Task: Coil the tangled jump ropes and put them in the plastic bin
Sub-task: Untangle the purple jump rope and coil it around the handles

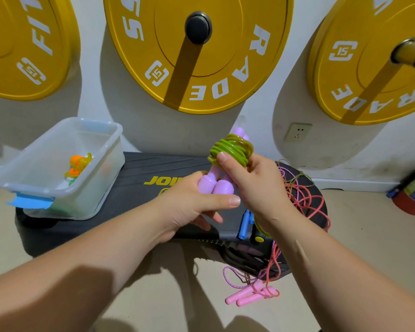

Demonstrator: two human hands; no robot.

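— Right, where do we have the green rope [233, 148]?
— Up in both hands, above the black board [153, 168]. It is wound in tight turns round the upper part of two purple handles [216, 186], which lie side by side.
— And our left hand [192, 200]?
— It cups the handles' lower ends from beneath, fingers curled under them and thumb stretched across in front.
— The right hand [256, 185]?
— It grips the wound rope, thumb pressed on the near side of the turns. The fingers go round the back, so we see little of them, though they seem to wrap it.
— The bin [34, 189]?
— On the board's left end, well apart from our hands. A rope with orange handles [75, 161] lies in it.
— What else is on the board?
— At the right, a tangle [304, 202] of red and pink cord, just beside our right forearm, spilling over the board's front edge to the floor. Pink handles [247, 295] lie on the floor there, side by side. Blue handles [246, 221] show on the board just below our right hand.
— Behind?
— Yellow plates [197, 51] hang on the white wall, and a socket [297, 131] sits low between two of them.
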